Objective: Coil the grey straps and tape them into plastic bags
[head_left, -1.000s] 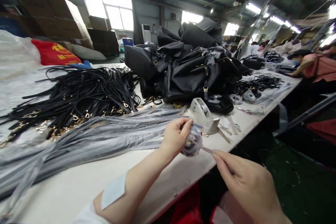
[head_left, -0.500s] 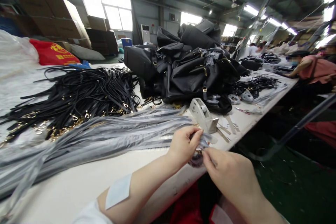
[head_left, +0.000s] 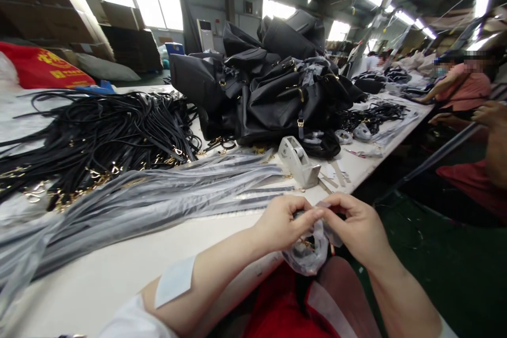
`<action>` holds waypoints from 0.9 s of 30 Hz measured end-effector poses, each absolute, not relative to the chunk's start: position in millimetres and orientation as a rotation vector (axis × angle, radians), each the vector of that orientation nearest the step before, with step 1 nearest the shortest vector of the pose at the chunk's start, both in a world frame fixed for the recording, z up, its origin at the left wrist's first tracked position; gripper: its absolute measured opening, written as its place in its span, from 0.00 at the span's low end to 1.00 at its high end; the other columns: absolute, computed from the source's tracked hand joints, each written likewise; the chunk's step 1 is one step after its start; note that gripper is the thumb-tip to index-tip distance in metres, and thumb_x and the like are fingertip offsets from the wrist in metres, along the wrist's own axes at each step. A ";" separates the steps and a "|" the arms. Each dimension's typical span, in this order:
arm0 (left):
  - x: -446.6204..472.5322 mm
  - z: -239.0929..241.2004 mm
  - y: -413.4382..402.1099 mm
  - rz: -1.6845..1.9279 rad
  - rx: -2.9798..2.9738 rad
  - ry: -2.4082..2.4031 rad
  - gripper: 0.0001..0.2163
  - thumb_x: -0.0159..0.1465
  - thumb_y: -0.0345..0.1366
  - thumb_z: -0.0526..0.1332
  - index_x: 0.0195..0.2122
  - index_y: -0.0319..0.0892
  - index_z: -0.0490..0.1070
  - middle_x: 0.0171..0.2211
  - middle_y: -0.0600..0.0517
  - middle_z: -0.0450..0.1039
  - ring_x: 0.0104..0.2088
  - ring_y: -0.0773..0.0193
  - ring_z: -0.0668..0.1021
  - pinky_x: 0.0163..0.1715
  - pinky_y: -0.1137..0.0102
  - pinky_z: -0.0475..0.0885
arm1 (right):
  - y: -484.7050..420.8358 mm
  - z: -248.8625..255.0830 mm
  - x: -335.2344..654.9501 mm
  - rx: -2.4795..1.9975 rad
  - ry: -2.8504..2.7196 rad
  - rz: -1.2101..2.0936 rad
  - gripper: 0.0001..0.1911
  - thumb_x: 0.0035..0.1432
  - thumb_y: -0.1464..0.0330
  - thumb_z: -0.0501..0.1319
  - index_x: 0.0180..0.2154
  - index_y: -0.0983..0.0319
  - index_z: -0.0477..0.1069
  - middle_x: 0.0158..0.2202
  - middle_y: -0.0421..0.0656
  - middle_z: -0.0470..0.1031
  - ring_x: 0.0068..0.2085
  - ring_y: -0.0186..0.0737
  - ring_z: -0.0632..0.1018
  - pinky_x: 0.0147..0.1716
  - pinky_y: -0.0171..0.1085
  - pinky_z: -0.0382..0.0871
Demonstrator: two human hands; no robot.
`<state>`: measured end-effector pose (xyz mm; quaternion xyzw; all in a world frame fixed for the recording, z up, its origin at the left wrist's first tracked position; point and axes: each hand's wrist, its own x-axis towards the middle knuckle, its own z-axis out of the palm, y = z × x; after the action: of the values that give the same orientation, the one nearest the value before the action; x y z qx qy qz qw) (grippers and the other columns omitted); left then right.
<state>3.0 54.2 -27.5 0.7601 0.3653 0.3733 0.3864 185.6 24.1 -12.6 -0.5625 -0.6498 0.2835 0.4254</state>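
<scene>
My left hand and my right hand meet over the table's near edge, both pinched on a small clear plastic bag holding a coiled black strap with gold hardware. The bag hangs just below my fingertips, in front of the white table. A white patch is stuck on my left forearm. A white tape dispenser stands on the table just beyond my hands.
Long clear plastic sleeves lie across the table to the left. A heap of black straps with gold clips lies behind them, and a pile of black bags beyond. Other people sit at the right end. Cardboard boxes stand at the back left.
My right hand came in from the lower right and joined the left on the bagged strap. Both hands with the bag drew back from over the table toward me.
</scene>
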 end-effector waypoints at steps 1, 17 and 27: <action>3.8 -27.7 52.4 0.955 1.930 0.939 0.16 0.61 0.48 0.64 0.28 0.39 0.75 0.23 0.57 0.71 0.25 0.70 0.70 0.27 0.76 0.62 | 26.8 -17.7 185.2 -1.401 -1.587 0.751 0.11 0.55 0.59 0.67 0.30 0.61 0.75 0.26 0.41 0.77 0.27 0.39 0.76 0.25 0.33 0.68; 7.6 -30.4 51.7 1.068 1.900 0.934 0.08 0.62 0.38 0.64 0.28 0.41 0.74 0.34 0.51 0.72 0.39 0.64 0.74 0.42 0.73 0.68 | 37.8 -47.0 179.9 -1.225 -1.215 1.304 0.18 0.54 0.55 0.67 0.38 0.62 0.80 0.34 0.43 0.81 0.35 0.43 0.79 0.36 0.36 0.73; 8.5 -30.0 51.5 0.748 1.936 1.109 0.10 0.62 0.42 0.63 0.28 0.41 0.75 0.25 0.55 0.74 0.27 0.68 0.72 0.27 0.74 0.61 | 25.8 -37.2 192.3 -1.153 -1.409 1.368 0.23 0.66 0.51 0.56 0.44 0.61 0.80 0.42 0.48 0.82 0.43 0.47 0.81 0.45 0.41 0.74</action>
<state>8.5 51.5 -30.0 0.7595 0.4353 0.2934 0.3842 192.3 25.8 -37.2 -0.4599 -0.5618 0.5454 0.4189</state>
